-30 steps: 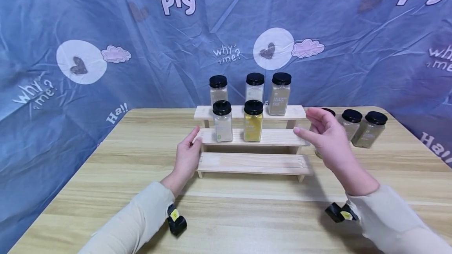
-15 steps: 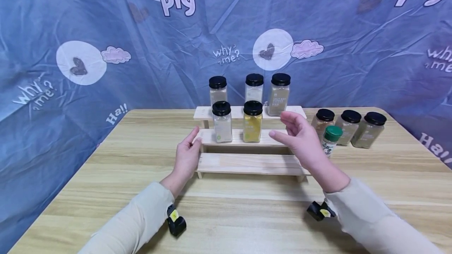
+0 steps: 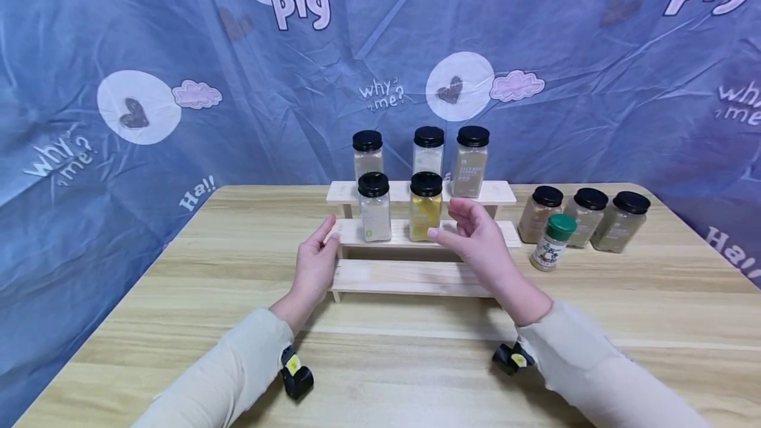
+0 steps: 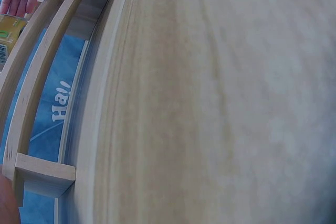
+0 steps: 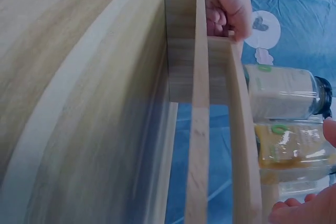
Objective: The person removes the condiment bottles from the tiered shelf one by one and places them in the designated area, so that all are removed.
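while hands (image 3: 484, 249) flank yellow jar (image 3: 425, 213), left gripping rack (image 3: 410, 275)

The place is a screened table corner, room type unclear, as blue printed cloth (image 3: 333, 71) hangs behind the wooden table's (image 3: 410, 368) far edge.

Seeing only a sliver of the left hand (image 3: 315, 261) in left wrist view. Getting blurred desk (image 4: 236, 103) there too. Losing part of the right hand (image 3: 478, 243) past right wrist view's edge. Missing the front right leg of the wooden rack (image 3: 404, 276) behind the right wrist (image 3: 524, 301) in head view. Not resolving right-hand contact with the yellow jar (image 3: 423, 216).
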The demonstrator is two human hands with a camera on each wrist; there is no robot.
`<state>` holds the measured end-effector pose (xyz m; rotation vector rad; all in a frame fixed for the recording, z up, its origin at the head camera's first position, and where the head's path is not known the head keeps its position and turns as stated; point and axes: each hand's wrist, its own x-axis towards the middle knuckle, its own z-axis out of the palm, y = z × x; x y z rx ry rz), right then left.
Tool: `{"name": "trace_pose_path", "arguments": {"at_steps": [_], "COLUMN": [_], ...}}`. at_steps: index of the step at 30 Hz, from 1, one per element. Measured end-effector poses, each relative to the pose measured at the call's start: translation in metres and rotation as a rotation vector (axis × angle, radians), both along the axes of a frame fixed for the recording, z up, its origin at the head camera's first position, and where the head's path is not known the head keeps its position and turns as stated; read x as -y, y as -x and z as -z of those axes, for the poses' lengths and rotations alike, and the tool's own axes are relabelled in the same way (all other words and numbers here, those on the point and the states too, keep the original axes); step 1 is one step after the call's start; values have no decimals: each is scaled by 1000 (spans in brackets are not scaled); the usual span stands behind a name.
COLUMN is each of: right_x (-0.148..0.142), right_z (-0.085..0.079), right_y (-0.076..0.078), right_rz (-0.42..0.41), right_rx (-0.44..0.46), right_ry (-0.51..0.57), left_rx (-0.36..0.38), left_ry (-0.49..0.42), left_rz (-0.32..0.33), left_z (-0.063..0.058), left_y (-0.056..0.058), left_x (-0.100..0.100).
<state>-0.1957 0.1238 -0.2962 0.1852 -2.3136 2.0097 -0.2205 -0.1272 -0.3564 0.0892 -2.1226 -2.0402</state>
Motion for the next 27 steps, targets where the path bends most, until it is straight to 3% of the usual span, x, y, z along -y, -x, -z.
{"name": "trace_pose_path", "arguments": {"at_steps": [27], "right_x": [27], "right_z": [12], "right_y": [19], "right_rz": [85], "right_rx": [-50], "right_ry": [-12], "left_rx": [-12], "left_ry": [-4], "left_rz": [-8], "left_z": [0], "left_y": [0], "left_x": [0]}}
